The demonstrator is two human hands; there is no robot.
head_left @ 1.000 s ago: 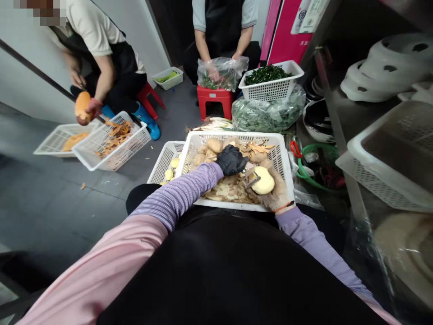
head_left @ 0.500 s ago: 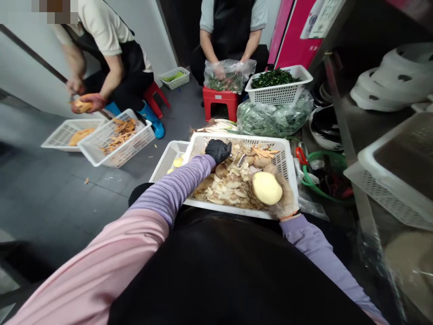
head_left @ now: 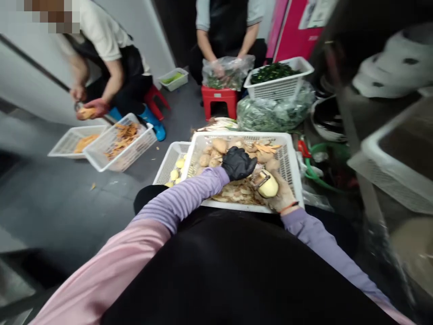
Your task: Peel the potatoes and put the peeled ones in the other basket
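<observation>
My left hand [head_left: 237, 163], in a black glove, is closed round the handle of a peeler [head_left: 262, 180]. The peeler's head lies against a partly peeled potato [head_left: 269, 186], pale yellow on the side facing me. In a light, stained glove, my right hand [head_left: 283, 193] grips that potato from the right and below. Both hands are over a white perforated basket [head_left: 295, 169] on my lap. Inside it are unpeeled potatoes [head_left: 219, 145] toward the back left, potato peelings [head_left: 237, 195] at the front and some orange peel strips [head_left: 267, 148].
A second basket [head_left: 169, 158] with peeled potatoes [head_left: 174, 174] stands at the left. Two people sit opposite; one peels something orange over baskets [head_left: 119, 155], the other handles a plastic bag [head_left: 227, 74] on a red stool [head_left: 219, 100]. Metal shelving [head_left: 358, 189] is to the right.
My left hand has moved right with the peeler, bringing its head onto the potato. The potato in my right hand has turned and shows a narrower peeled face.
</observation>
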